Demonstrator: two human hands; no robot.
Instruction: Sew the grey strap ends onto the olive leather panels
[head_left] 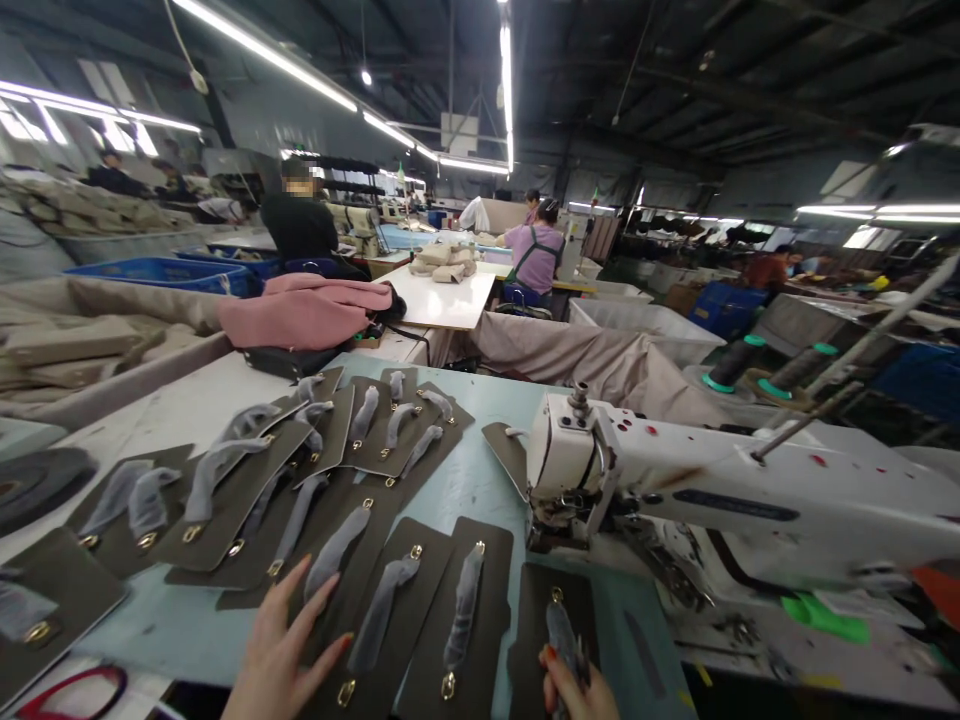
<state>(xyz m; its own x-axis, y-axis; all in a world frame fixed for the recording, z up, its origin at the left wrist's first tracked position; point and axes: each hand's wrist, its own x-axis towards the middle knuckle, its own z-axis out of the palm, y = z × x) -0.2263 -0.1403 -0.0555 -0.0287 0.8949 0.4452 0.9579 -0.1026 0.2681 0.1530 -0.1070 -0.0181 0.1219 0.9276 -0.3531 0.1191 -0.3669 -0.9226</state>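
Note:
My left hand [289, 645] is spread open, its fingertips over a dark brown flat panel with a film-wrapped strap [341, 545] ending in gold-coloured rings. Close to its thumb lies another wrapped strap [382, 610] on its own panel. My right hand [576, 690] is closed at the bottom, over a panel [529, 625] whose wrapped strap [559, 625] has a gold ring at the top. A slim dark metal tool [581, 655] shows between its fingers; its full shape is hidden. Between the hands lies one more panel with a wrapped strap [463, 605].
A white sewing machine [720, 470] stands on the right of the pale green table [480, 400]. Several overlapping panels [232, 490] cover the left side. Red-handled scissors [82, 690] lie bottom left. Beyond are a pink cloth [307, 310], a fabric-lined bin [562, 350] and seated co-workers.

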